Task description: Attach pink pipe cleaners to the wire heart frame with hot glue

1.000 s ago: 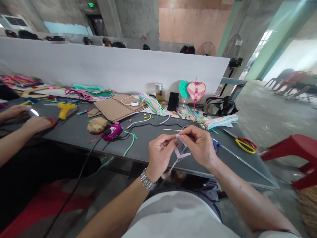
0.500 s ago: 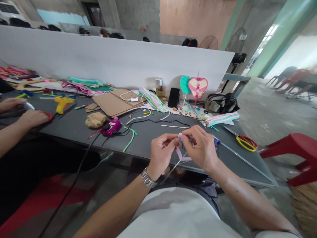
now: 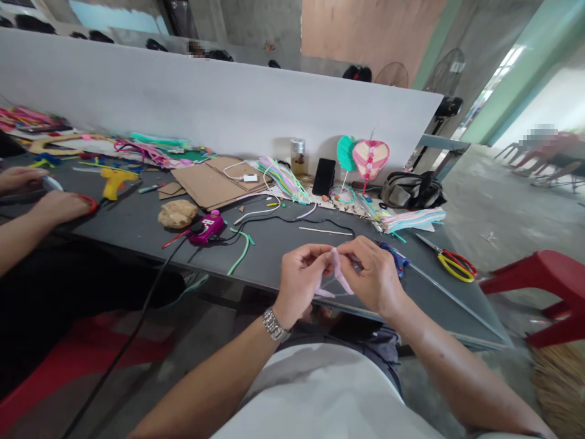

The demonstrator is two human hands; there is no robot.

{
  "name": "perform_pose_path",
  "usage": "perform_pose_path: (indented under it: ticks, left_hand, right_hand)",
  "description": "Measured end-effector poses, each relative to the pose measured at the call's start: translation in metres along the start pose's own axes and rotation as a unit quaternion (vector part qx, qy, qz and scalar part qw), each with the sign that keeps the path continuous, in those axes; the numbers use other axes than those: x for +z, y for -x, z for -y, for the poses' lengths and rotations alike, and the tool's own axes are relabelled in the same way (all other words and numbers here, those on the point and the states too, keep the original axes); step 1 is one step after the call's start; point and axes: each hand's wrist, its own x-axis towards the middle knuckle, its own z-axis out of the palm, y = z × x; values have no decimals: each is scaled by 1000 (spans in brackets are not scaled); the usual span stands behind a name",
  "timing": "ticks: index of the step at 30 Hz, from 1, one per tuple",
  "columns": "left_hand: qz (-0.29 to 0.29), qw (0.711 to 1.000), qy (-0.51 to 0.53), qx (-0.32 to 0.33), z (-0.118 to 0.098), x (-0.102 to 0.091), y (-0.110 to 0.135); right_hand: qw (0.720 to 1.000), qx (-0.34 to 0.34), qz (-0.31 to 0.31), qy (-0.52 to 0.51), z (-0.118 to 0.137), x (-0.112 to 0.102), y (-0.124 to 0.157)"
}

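My left hand point(image 3: 299, 281) and my right hand point(image 3: 375, 277) meet above the near edge of the dark table point(image 3: 283, 250). Both pinch a pale pink pipe cleaner point(image 3: 339, 274) between fingertips, its loose ends hanging down between the hands. A thin wire or stick runs down from the pinch, partly hidden by my fingers. A metal watch sits on my left wrist.
A purple glue gun point(image 3: 208, 227) with black cord, yellow-handled scissors point(image 3: 452, 263), a pipe cleaner bundle point(image 3: 282, 178), cardboard point(image 3: 214, 186), a phone point(image 3: 324, 177) and a heart-shaped fan point(image 3: 370, 158) lie on the table. Another person's hands point(image 3: 50, 204) work at left. A red chair point(image 3: 543, 286) stands right.
My hands have stayed together at the table edge, turning the pink pipe cleaner; its loose ends now hang lower between them. The view has tilted slightly.
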Motion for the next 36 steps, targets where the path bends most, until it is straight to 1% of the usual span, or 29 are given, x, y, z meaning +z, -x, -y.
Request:
perform_pose_path:
  ticks: [4, 7, 11, 15, 20, 29, 36]
  left_hand:
    - [-6, 998, 46, -46, 6, 0, -2]
    - [-17, 997, 51, -61, 12, -2, -4]
    - [-16, 998, 30, -54, 19, -5, -8]
    - [-6, 999, 31, -32, 24, -7, -11]
    - [-17, 998, 39, -49, 24, -7, -12]
    - [-36, 996, 48, -72, 24, -9, -14]
    - [-36, 994, 51, -92, 21, -12, -17]
  right_hand:
    - [1000, 8, 16, 2, -5, 3, 2]
    - [1000, 3, 21, 11, -9, 6, 3]
    - [999, -10, 24, 20, -13, 11, 4]
    - [997, -27, 27, 61, -16, 14, 5]
    - [990, -70, 29, 115, -21, 18, 8]
    - [988, -89, 48, 121, -25, 25, 11]
    - [974, -136, 71, 164, -28, 25, 12]
